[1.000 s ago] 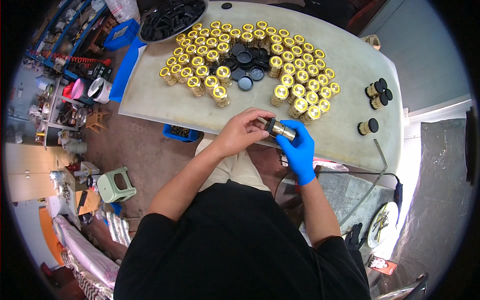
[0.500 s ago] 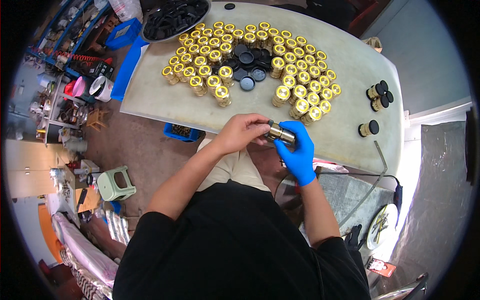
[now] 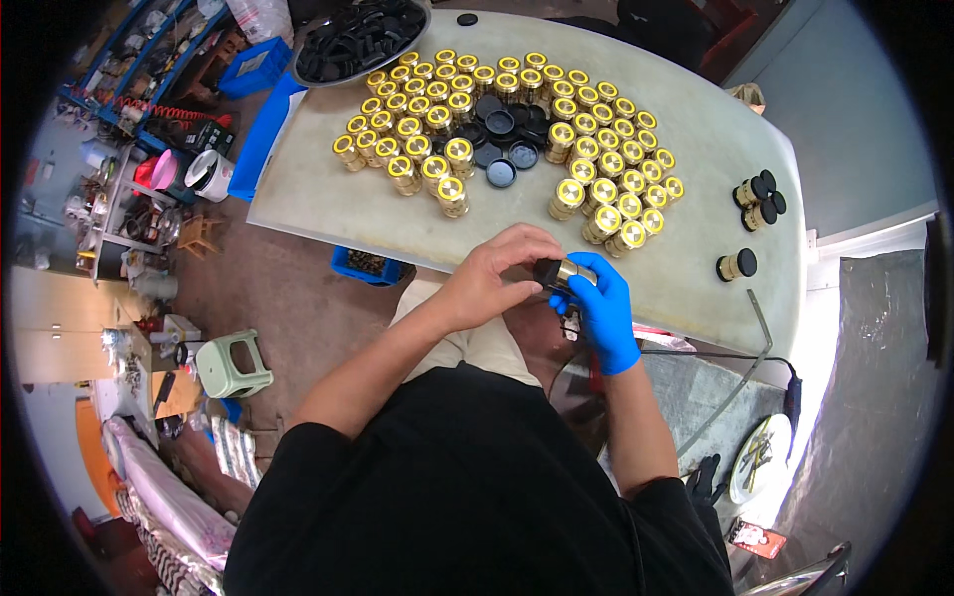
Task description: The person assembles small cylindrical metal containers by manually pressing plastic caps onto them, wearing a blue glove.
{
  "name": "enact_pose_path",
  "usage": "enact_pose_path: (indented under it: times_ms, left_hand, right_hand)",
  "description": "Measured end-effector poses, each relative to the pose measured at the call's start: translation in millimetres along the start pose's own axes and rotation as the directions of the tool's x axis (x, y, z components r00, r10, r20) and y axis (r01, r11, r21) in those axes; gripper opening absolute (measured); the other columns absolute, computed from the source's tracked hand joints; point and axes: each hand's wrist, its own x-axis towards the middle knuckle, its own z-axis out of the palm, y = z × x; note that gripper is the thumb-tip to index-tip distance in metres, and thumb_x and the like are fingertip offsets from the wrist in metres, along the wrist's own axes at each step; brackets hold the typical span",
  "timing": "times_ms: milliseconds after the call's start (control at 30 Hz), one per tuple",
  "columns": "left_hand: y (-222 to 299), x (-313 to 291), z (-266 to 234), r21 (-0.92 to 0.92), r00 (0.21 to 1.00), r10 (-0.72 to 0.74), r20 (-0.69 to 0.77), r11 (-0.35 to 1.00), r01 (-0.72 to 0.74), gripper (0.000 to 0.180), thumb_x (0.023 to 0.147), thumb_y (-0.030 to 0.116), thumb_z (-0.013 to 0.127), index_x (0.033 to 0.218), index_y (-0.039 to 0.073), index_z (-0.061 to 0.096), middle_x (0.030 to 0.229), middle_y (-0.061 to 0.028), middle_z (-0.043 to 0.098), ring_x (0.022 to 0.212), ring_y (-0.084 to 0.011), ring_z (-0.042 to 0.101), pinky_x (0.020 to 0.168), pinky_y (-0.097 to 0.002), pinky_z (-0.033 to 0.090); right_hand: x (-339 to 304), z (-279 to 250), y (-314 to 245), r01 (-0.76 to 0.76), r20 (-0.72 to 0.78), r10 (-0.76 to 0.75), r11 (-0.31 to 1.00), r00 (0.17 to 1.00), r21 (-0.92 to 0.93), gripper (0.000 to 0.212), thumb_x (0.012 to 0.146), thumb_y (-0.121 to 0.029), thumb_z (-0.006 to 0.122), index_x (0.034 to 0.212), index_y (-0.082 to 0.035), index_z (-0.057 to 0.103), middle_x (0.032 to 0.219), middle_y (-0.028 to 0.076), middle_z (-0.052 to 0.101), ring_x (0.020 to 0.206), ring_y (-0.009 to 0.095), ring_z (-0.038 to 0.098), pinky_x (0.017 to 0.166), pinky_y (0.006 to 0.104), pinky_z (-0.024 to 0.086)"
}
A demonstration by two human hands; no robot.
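Observation:
In front of me, just off the table's near edge, a brass cylinder (image 3: 566,271) lies tilted in my right hand (image 3: 610,318), which wears a blue glove and is closed around it. A black cap (image 3: 545,274) covers its left end. My bare left hand (image 3: 495,281) has its thumb and fingers curled on either side of that cap. Beyond them stand many brass cylinders (image 3: 569,195) with yellow-ringed tops, in two groups. Loose black caps (image 3: 501,173) lie heaped between the groups.
Several black-capped cylinders (image 3: 736,265) stand at the table's right. A metal bowl (image 3: 422,40) of black parts sits at the far left, and one cap (image 3: 467,19) lies at the far edge. Right of me are a bent metal rod (image 3: 760,318) and a white plate (image 3: 785,437) of small pieces.
The cylinder has turned in my hands, so its black-capped end now shows more plainly. My left fingers have shifted around the cap. The whole view has moved slightly.

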Motion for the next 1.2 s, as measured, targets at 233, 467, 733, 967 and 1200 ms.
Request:
enact_pose_path:
  times_ms: [233,467,733,967,1200]
  left_hand:
    - [2.3,-0.8,6.3,-0.075,0.902,-0.423,-0.081,0.905,0.418,0.041,0.089,0.009,0.078,0.128,0.005,0.068,0.116,-0.0071,0.065,0.098,-0.0133,0.063,0.084,-0.0269,0.052]
    - [10.9,-2.0,0.4,0.091,0.991,-0.117,-0.062,0.988,0.122,0.042,0.088,0.008,0.077,0.129,0.005,0.067,0.111,-0.0060,0.066,0.091,-0.0138,0.062,0.080,-0.0263,0.051]
    - [5.4,-8.2,3.1,-0.004,0.959,-0.261,-0.108,0.965,0.262,0.041,0.091,0.008,0.075,0.130,0.004,0.066,0.113,-0.0062,0.068,0.082,-0.0122,0.066,0.073,-0.0251,0.052]
    - [-9.9,-10.1,-7.4,-0.373,0.732,-0.661,0.166,0.645,0.667,0.035,0.093,0.007,0.073,0.128,0.005,0.067,0.116,-0.0024,0.067,0.087,-0.0096,0.067,0.072,-0.0252,0.052]
    - [14.5,-11.6,-2.5,0.247,0.997,0.067,0.032,0.966,-0.073,0.047,0.084,0.005,0.076,0.130,0.005,0.065,0.124,-0.0124,0.063,0.116,-0.0275,0.062,0.095,-0.0360,0.052]
  right_hand:
    - [-1.8,12.6,11.8,0.274,-0.008,-0.284,0.930,0.959,-0.244,0.042,0.087,0.001,0.076,0.126,0.001,0.061,0.125,0.010,0.064,0.119,0.019,0.061,0.102,0.0329,0.051]
    - [-2.2,11.0,1.6,0.071,0.041,-0.066,0.990,0.997,-0.124,0.039,0.090,-0.003,0.075,0.125,0.002,0.060,0.119,0.011,0.065,0.107,0.018,0.065,0.086,0.0309,0.057]
    - [-4.7,20.3,12.2,0.345,0.019,-0.362,0.871,0.932,-0.349,0.035,0.090,-0.002,0.072,0.124,0.000,0.061,0.120,0.013,0.066,0.110,0.022,0.066,0.089,0.0350,0.057]
    - [-9.6,30.3,-4.5,0.499,0.178,-0.533,0.554,0.828,-0.666,0.031,0.090,-0.005,0.071,0.121,-0.004,0.066,0.107,0.015,0.070,0.096,0.028,0.071,0.082,0.0371,0.058]
    - [-2.8,9.0,0.3,-0.194,0.184,0.167,0.971,0.969,0.137,0.024,0.101,-0.017,0.063,0.117,0.002,0.063,0.091,0.010,0.068,0.071,0.016,0.066,0.062,0.0289,0.054]
